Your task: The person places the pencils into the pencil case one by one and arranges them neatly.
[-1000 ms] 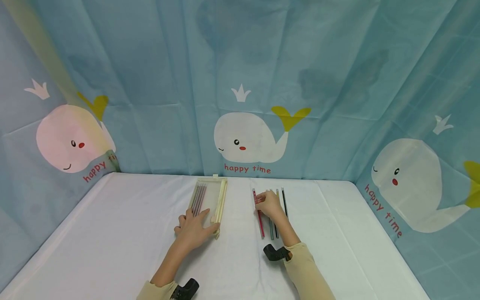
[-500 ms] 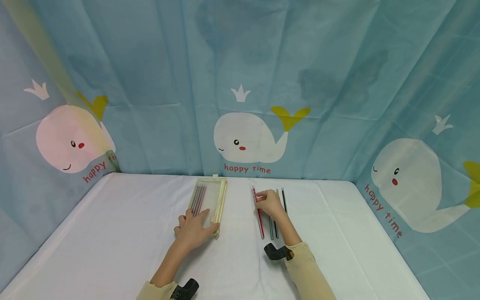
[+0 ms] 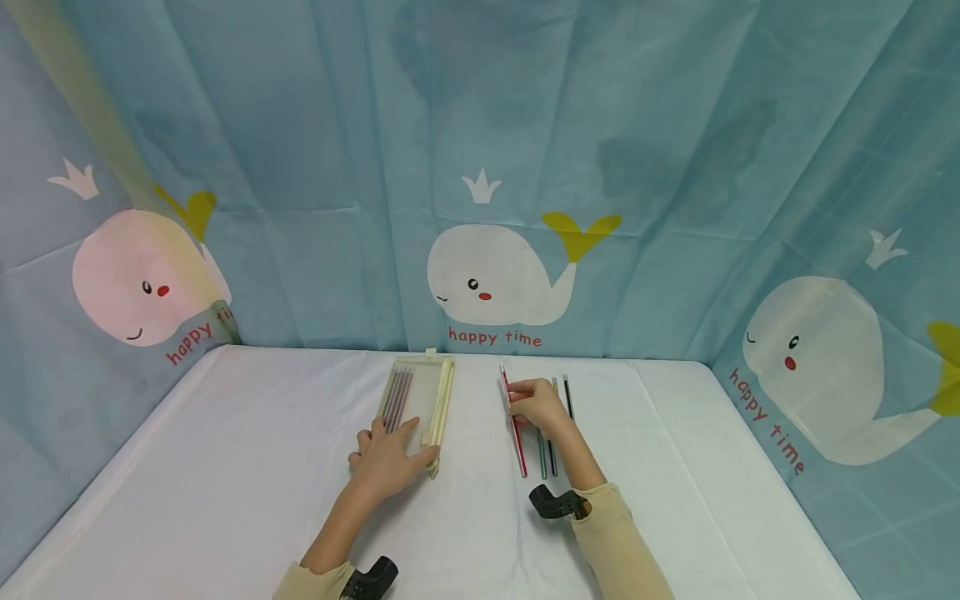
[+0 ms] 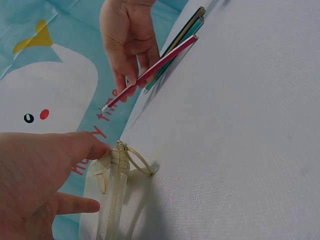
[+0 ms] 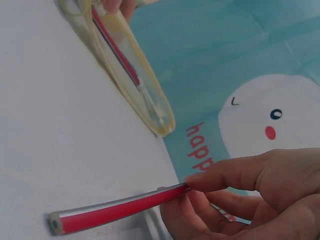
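My right hand (image 3: 542,408) pinches a red-and-white striped pencil (image 3: 519,450) between thumb and fingers; its far end looks lifted. In the right wrist view the unsharpened end of this pencil (image 5: 115,212) points left. My left hand (image 3: 392,460) lies spread over the near part of a pale yellow, see-through zip pencil case (image 3: 425,392), the thumb at its right edge. Several striped pencils (image 3: 397,398) are inside the case on its left side. Beside the right hand a green pencil (image 3: 542,461) and dark pencils (image 3: 568,398) lie on the cloth, partly hidden by hand and wrist.
A white cloth (image 3: 225,492) covers the table. Behind it and at both sides hangs a blue curtain (image 3: 315,250) printed with whales. A cord loop (image 4: 140,161) hangs at the near end of the case.
The red pencil has shifted slightly away and to the left, its far end rising in the right hand's pinch. The left hand and the case have stayed in place.
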A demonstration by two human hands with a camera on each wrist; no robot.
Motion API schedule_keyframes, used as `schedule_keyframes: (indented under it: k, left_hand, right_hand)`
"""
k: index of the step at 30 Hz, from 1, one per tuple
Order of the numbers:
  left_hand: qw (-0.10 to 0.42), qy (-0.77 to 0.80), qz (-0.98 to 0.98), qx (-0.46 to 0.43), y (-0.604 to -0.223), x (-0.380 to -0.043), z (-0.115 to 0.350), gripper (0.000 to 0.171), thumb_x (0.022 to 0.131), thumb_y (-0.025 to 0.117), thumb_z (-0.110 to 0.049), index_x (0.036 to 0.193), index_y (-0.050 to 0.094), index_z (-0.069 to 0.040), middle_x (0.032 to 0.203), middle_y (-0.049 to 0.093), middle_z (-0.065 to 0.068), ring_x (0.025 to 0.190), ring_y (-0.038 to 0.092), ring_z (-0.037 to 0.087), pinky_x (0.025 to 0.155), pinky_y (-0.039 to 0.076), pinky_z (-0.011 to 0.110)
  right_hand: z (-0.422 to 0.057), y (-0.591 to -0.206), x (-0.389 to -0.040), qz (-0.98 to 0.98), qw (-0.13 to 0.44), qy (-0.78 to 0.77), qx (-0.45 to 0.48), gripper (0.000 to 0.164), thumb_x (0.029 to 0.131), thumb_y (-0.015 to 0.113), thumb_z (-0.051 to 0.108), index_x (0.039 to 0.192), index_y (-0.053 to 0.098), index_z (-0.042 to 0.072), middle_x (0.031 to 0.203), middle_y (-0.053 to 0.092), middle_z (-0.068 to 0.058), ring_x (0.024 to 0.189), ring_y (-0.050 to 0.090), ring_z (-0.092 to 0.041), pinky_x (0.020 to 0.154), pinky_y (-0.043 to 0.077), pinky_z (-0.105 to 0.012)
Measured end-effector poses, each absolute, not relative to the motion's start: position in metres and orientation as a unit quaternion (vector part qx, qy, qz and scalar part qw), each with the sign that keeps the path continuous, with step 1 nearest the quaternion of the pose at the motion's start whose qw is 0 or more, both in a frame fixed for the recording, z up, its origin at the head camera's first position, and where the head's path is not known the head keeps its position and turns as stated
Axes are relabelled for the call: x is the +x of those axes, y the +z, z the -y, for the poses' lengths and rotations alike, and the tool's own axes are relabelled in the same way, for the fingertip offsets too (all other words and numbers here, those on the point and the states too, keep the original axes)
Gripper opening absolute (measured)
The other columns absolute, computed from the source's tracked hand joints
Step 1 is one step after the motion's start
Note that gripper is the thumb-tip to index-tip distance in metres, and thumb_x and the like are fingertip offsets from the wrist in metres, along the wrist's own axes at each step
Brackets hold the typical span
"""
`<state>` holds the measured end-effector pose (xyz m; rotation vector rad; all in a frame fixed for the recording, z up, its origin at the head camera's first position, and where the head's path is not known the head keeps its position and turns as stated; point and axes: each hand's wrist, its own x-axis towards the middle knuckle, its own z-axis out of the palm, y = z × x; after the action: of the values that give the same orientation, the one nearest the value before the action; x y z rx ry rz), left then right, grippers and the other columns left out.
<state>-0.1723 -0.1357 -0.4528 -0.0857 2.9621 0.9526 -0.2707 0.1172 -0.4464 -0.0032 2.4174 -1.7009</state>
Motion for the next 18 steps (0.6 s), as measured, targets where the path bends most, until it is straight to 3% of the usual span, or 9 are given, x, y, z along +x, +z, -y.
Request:
schedule_keyframes:
  k: [6, 18]
  left_hand:
    - [0.015, 0.309, -0.951, -0.026, -0.4521, -0.1716, 0.1355, 0.071, 0.095, 0.069, -0.046, 0.15, 0.057, -0.002, 0.154, 0.029, 0.048, 0.138, 0.027, 0.07, 0.095, 0.03, 0.083]
    - [0.015, 0.308, -0.951, -0.026, -0.4515, -0.1715, 0.1355, 0.071, 0.095, 0.069, -0.046, 0.149, 0.057, -0.002, 0.153, 0.029, 0.048, 0.138, 0.028, 0.069, 0.095, 0.031, 0.083]
  right_hand:
    - [-0.1166, -0.4467, -0.2722, -0.806, 0.107, -0.582, 0.002, 0.042, 0.094, 0.066, -0.011, 0.137, 0.065, -0.008, 0.11, 0.068, -0.019, 0.082, 0.064, -0.017, 0.068, 0.059, -0.03]
    - [-0.114, -0.4444, -0.271, -0.763, 0.136, -0.631, -0.01, 0.048, 0.096, 0.068, -0.009, 0.143, 0.061, -0.005, 0.124, 0.068, -0.023, 0.1, 0.071, -0.026, 0.084, 0.063, -0.044]
